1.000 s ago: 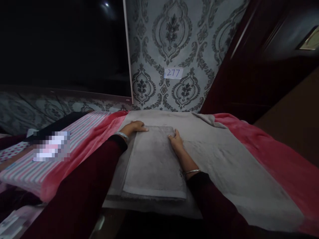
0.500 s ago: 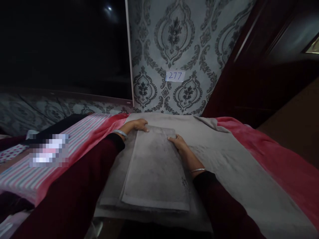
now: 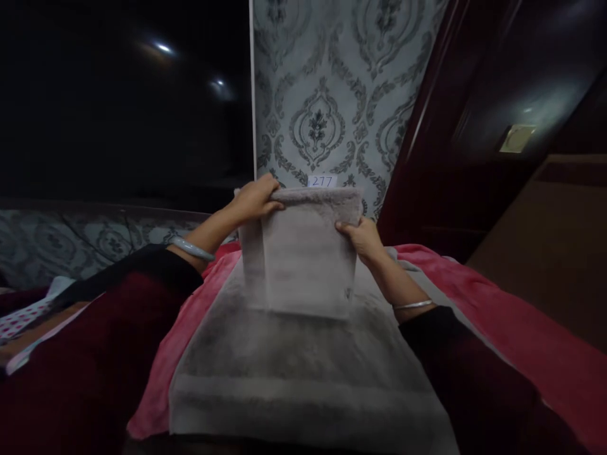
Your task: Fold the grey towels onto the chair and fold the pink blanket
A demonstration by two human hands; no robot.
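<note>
A grey towel is partly folded and its far portion is raised off the surface, hanging in a doubled flap. My left hand is closed on the flap's top left corner. My right hand is closed on its right edge, a little lower. The towel's lower part lies flat on a pink blanket and runs toward me. Dark red sleeves and a bangle on each wrist cover my forearms.
Patterned grey wallpaper with a small label reading 277 is straight ahead. A dark screen fills the left and dark wooden furniture the right. Patterned cloth lies at the far left.
Both hands gripped the far end of the folded towel, which lay flat before, and lifted it up toward the wall. The camera tipped upward.
</note>
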